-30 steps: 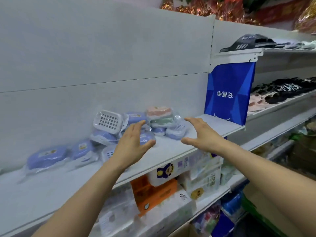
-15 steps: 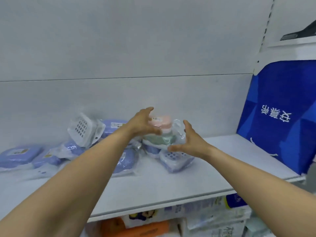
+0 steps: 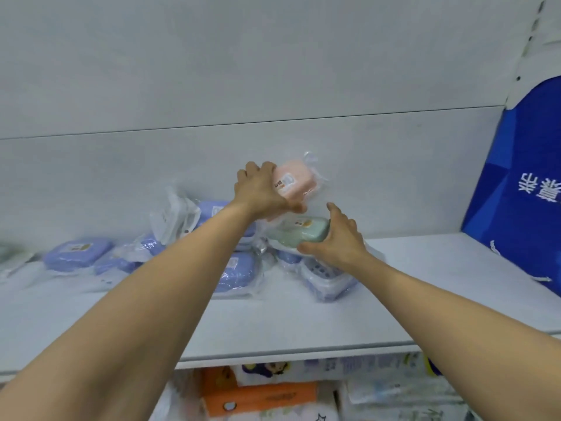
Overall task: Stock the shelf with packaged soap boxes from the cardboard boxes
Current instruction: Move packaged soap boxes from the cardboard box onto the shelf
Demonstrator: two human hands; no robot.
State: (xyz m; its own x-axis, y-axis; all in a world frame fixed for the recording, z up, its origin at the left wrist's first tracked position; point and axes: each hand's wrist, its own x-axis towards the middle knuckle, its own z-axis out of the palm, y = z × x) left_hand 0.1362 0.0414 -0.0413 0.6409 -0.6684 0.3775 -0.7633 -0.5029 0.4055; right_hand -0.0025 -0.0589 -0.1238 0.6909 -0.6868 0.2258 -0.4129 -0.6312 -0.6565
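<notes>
**Lifting a pink soap box off the pile**

Stacked below the shelf (image 3: 303, 326) sit an orange carton (image 3: 258, 398) and pale packs; on the white shelf itself, purple soap boxes (image 3: 77, 251) in clear wrap lie scattered to the left; the right hand (image 3: 335, 243) curls around the end of a green soap box (image 3: 299, 233) resting on the pile; the left hand (image 3: 262, 192) grips a pink soap box (image 3: 293, 185), tilted and raised above the green one, close to the back panel; a blue bag (image 3: 522, 189) leans at the far right.
</notes>
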